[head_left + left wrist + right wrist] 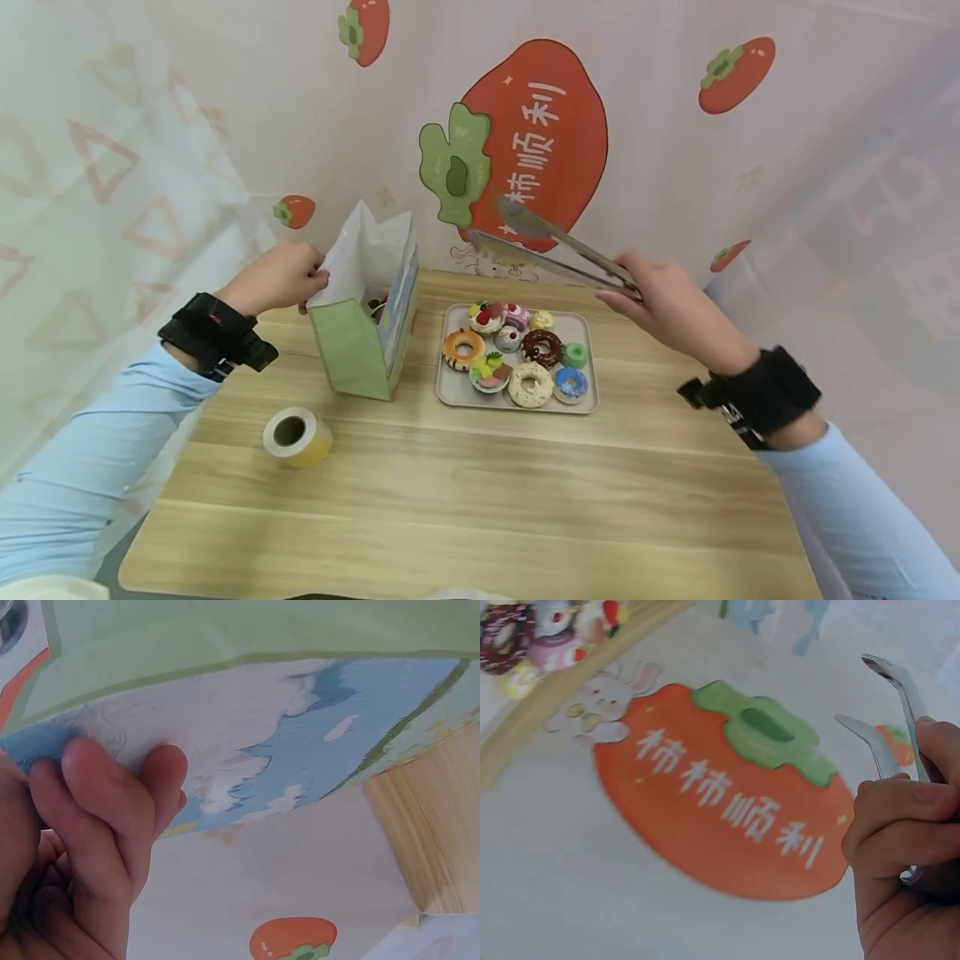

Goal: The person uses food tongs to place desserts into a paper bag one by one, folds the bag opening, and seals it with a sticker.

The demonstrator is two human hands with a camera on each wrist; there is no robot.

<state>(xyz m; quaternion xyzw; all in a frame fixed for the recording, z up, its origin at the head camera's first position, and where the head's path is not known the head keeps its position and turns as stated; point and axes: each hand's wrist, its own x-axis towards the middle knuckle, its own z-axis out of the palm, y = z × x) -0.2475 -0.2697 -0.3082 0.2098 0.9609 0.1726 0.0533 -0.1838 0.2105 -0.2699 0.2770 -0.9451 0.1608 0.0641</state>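
My left hand (pixel 273 277) pinches the left upper edge of a paper bag (pixel 348 350), which stands upright on the table with its white-lined mouth open. In the left wrist view, curled fingers (pixel 112 802) lie against the bag's blue-and-white printed side (pixel 232 742). Something small, dark and red (pixel 377 308) shows inside the bag, mostly hidden. My right hand (pixel 667 304) grips metal tongs (pixel 528 221), raised above the far side of the table. Their tips (pixel 851 724) are spread apart with nothing between them. Below them lies a tray (pixel 459 393) of toy-like donuts and small cakes.
Left of the tray and nearer the front, a yellow roll (pixel 311 447) with a white side stands on the wooden table (pixel 480 517). A pale cloth backdrop (pixel 645 167) printed with orange fruit hangs behind the table and along its sides.
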